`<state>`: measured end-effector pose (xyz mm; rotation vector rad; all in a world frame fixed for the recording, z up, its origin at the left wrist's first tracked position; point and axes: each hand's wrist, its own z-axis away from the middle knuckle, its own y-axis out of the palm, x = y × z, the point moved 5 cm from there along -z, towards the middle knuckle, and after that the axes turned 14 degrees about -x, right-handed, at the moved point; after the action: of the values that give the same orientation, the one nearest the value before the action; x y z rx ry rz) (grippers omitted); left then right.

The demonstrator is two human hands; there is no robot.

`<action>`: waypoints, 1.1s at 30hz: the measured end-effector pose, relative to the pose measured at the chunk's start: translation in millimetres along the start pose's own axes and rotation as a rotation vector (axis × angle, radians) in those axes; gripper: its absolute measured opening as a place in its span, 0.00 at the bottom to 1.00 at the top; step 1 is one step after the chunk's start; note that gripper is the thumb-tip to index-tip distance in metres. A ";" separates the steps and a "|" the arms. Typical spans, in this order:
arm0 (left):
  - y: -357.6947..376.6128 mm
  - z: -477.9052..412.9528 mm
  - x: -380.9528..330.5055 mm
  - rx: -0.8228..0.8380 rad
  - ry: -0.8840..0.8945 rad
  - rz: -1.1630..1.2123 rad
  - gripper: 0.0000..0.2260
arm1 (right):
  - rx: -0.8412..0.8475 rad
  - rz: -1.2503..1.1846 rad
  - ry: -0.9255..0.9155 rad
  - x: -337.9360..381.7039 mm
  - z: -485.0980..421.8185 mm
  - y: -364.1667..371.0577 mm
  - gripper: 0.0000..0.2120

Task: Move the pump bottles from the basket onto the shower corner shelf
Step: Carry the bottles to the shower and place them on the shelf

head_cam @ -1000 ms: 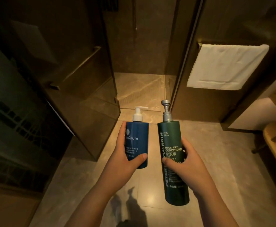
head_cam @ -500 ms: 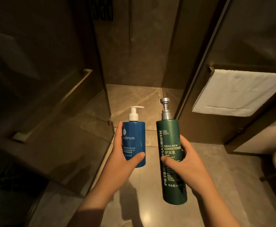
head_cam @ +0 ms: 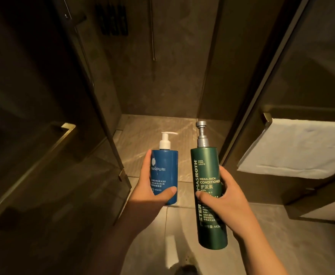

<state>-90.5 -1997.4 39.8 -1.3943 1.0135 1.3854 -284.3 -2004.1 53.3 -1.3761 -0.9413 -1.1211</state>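
A dark glass door (head_cam: 43,126) stands on the L side, w/ a long gold bar handle (head_cam: 33,165) on it. On the R is a dark wall w/ a white towel (head_cam: 301,149) hanging from a rail (head_cam: 266,117). Btw. them is the way into the shower. Far back, a thin hose (head_cam: 152,36) hangs down the shower wall. A dark thing w/ slots (head_cam: 113,18) sits up high; can't tell what it is.

The L hand (head_cam: 150,195) holds a blue bottle (head_cam: 166,171), w/ the thumb across the front low down. The bottle has a white pump (head_cam: 165,140) & says PAÑPURI. The R hand (head_cam: 228,203) holds a green bottle (head_cam: 206,167) round its middle, thumb on the front & fingers curled round the side. This one is taller, has a silver pump (head_cam: 202,135) & says CONDITIONER. Both are up in the air, pumps up, over the floor tiles (head_cam: 281,245) just in front of the shower. The green one leans a bit. They are side by side, close but not touching. You can't see thru them, so can't tell how full they are.

The door edge (head_cam: 111,135) is just L of the blue bottle. The dark frame post (head_cam: 252,100) is just R of the silver pump. The gap btw. edge & post is wider than both bottles together. The lit shower floor (head_cam: 142,143) shows behind the pumps.
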 end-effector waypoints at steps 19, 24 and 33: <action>58.2 -254.7 -35.3 -0.139 0.006 -0.038 0.44 | 0.128 0.011 -0.037 34.6 -291.5 40.9 0.32; 45.7 -352.4 -38.9 -0.125 0.042 0.010 0.44 | 0.123 0.031 -0.054 58.5 -377.9 89.1 0.31; 6.3 -492.5 -58.0 -0.172 0.079 0.014 0.44 | 0.111 -0.010 -0.077 93.2 -492.5 167.9 0.31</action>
<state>31.1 -2476.3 83.0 -1.5816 0.9746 1.4658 -159.3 -2516.1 92.5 -1.3327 -1.0515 -1.0139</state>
